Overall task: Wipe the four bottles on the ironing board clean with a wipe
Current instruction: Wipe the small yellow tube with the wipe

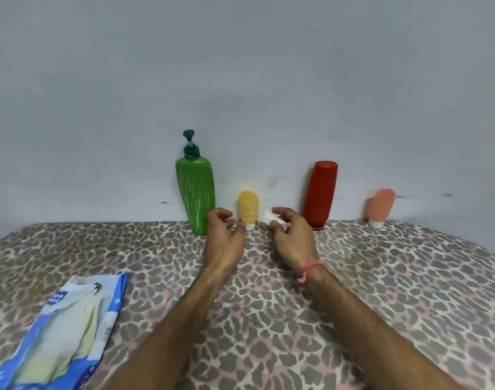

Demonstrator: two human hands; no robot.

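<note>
1. Four bottles stand in a row at the far edge of the ironing board (409, 291), against the wall: green pump bottle (196, 192), small yellow bottle (248, 208), red bottle (320, 192), small pink bottle (381, 206). All upright; the two small ones and the red one rest on their caps.
2. Right hand (290, 232) pinches a crumpled white wipe (269, 217) between thumb and fingers, just right of the yellow bottle, not touching it.
3. Left hand (225, 229) has loosely curled fingers holding nothing, fingertips right by the yellow bottle's white cap; contact not certain.
4. Progress, my reading: yellow bottle looks to be the one in hand. Cannot tell which bottles are already clean; no visible dirt or wet sheen either way.
5. Contents: all four bottles are opaque or tinted; fill levels unreadable.
6. Blue wipes packet (66, 327) lies flat, near left of the board, well apart from the bottles. Whether wipes remain inside cannot be seen.
</note>
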